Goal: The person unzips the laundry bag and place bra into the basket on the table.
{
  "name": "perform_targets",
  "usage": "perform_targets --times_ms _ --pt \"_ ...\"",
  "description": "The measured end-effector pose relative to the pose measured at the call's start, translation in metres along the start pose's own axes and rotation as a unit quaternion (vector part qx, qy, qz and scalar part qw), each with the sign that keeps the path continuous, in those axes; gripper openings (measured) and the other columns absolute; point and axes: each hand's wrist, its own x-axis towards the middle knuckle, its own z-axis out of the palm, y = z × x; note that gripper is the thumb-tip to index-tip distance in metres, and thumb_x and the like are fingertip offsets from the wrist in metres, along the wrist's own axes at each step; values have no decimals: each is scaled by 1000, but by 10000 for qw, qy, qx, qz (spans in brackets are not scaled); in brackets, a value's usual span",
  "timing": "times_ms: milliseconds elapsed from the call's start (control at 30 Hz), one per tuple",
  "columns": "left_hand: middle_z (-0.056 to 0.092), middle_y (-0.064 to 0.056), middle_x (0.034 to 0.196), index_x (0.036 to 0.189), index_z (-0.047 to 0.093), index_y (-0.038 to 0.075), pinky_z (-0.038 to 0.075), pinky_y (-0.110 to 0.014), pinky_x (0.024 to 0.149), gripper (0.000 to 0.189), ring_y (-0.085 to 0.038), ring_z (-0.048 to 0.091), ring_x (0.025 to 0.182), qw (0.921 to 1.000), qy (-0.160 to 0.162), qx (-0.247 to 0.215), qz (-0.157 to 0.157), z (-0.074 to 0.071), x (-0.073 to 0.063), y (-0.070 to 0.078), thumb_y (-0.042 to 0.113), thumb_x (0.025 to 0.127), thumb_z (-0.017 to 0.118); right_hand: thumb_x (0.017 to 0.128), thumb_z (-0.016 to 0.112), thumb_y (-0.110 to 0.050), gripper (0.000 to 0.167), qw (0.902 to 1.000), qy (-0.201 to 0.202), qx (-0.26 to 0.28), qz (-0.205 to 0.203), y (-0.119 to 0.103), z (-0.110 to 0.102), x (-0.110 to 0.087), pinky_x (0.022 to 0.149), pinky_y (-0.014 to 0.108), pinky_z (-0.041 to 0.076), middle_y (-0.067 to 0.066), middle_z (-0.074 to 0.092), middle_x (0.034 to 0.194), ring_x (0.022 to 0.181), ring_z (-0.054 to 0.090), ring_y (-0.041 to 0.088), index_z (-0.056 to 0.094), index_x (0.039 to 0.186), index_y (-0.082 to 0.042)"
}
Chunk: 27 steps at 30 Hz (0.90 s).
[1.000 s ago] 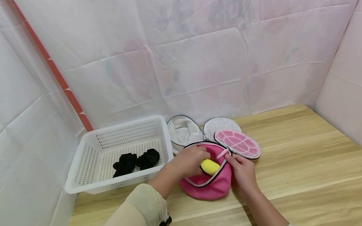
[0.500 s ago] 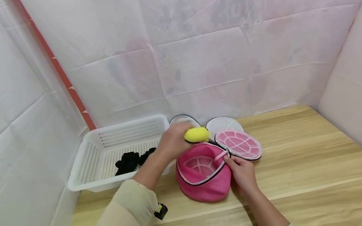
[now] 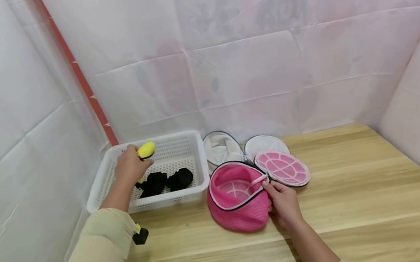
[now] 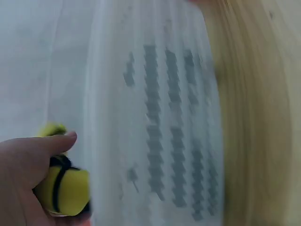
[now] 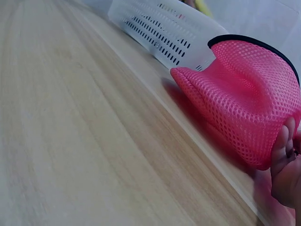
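Note:
My left hand [image 3: 129,166] holds a rolled yellow cloth [image 3: 146,150] with black edging over the left part of the white plastic basket [image 3: 201,169]. In the left wrist view, thumb and fingers grip the yellow roll [image 4: 73,190] beside the basket wall. Two black cloth bundles [image 3: 180,179] lie in the basket. My right hand [image 3: 286,201] pinches the rim of a pink mesh laundry bag [image 3: 241,220] near its zipper. The bag stands with its mouth unzipped, and its round pink lid [image 3: 283,168] is folded back to the right. Its visible inside holds nothing.
Behind the pink bag lies a white mesh bag [image 3: 221,147], with its round white lid [image 3: 265,144] partly under the pink lid. A wooden tabletop [image 3: 371,196] extends right and toward me. Pale sheeting [image 3: 241,70] hangs along the back and both sides.
My left hand has lifted the yellow roll out of the pink bag and carried it left over the basket. The right hand keeps its hold on the bag's rim.

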Motion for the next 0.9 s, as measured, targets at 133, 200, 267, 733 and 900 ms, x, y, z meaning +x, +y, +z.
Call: perform_targets --times_ms 133,200,267,733,900 --pt "52 -29 112 128 39 -6 49 -49 72 60 -42 55 96 9975 -483 87 -507 -1 -1 -29 29 88 66 95 66 -25 18 9993 -140 209 274 -4 0 -1 40 20 47 -5 52 59 45 51 7 63 83 -12" --pt "50 -30 110 125 40 -9 48 -50 74 58 -43 54 95 9958 -676 236 -568 0 -2 -40 29 89 64 96 65 -25 20 9986 -232 281 381 -4 1 -1 42 22 49 -5 53 58 45 54 8 61 80 -14" --pt "51 -30 108 122 43 -10 48 -49 75 55 -41 53 94 9947 -805 365 -519 0 -3 -47 30 90 63 96 65 -26 22 9979 -292 327 469 -4 2 -1 43 23 51 -5 53 58 45 55 8 59 78 -15" --pt "56 -25 103 120 46 -14 47 -40 69 54 -32 53 83 9832 -1706 399 -511 3 -12 -57 33 96 60 96 64 -31 31 9890 -625 -1325 178 -12 -2 -1 43 26 51 3 57 56 46 55 13 66 83 -4" --pt "48 -36 133 139 37 -13 47 -57 94 64 -48 51 114 9886 -1386 522 -270 -1 -13 -53 32 97 55 96 62 -42 49 9281 -910 -3579 -484 -30 -16 5 41 26 45 9 60 56 44 52 16 70 76 2"
